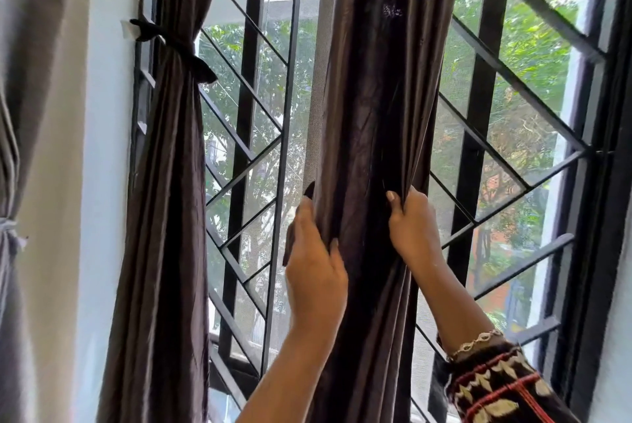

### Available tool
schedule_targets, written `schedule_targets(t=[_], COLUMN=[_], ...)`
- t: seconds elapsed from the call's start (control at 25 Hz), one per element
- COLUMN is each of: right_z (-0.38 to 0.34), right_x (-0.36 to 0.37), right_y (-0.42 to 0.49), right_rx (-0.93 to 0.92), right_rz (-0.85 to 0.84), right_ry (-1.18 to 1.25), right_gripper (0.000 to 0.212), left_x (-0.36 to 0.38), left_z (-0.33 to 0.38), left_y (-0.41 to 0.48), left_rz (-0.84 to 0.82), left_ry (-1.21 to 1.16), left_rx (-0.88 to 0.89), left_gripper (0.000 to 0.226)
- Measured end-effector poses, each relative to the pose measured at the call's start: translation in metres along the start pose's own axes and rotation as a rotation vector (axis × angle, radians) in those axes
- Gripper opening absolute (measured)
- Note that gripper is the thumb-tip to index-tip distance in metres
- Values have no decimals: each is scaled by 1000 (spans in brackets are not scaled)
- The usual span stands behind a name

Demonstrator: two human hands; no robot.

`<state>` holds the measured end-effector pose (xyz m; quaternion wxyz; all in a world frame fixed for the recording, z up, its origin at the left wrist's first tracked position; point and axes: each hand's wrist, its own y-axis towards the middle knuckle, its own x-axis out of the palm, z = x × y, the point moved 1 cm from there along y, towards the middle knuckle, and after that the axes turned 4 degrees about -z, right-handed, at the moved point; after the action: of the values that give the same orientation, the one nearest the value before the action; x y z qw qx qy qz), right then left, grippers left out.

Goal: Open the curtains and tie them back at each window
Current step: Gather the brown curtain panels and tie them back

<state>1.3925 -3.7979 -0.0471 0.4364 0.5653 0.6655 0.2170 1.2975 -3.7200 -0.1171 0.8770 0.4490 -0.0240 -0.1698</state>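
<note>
A dark brown curtain (376, 80) hangs bunched in the middle of the window. My left hand (314, 265) curls round its left edge, fingers behind the cloth. My right hand (410, 224) grips the bunched folds on its right side. At the window's left side a second brown curtain (164, 166) hangs gathered, bound by a dark tie-back (178, 46) fixed to a wall hook (129, 29).
Black metal window bars (246, 115) in a diagonal pattern stand behind the curtains, with trees outside. A grey curtain (10, 183) with its own tie hangs at the far left beside the white wall (102, 149). The dark window frame (602, 183) runs down the right.
</note>
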Motion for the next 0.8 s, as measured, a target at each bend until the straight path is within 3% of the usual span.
schedule_targets(t=[0.2,0.32,0.48,0.6,0.68,0.76,0.8], right_z=[-6,-10,-13,-10,-6,-1,2], right_x=[5,7,12,13,12,9,7], right_y=[-1,-3,-15,-20,-18,-16,-16], right_rx=[5,30,124,64,62,88,84], right_rz=[-9,-36,-183,-209,-160,-96,-87], right_ry=[43,233,482,497,310,258,267], right_gripper=[25,27,40,32,14,14,17], left_x=[26,38,49,54,51,44,39], left_z=[5,8,9,8,4,-7,-14], left_y=[-13,-13,-16,-16,-15,-18,-19], left_rz=[-206,-270,-291,-282,-342,-370,-321], left_ry=[129,120,87,31,-119,-419,-559], left_rx=[74,134,156,180,194,154,53], left_gripper=[75,76,69,63,63,56,51])
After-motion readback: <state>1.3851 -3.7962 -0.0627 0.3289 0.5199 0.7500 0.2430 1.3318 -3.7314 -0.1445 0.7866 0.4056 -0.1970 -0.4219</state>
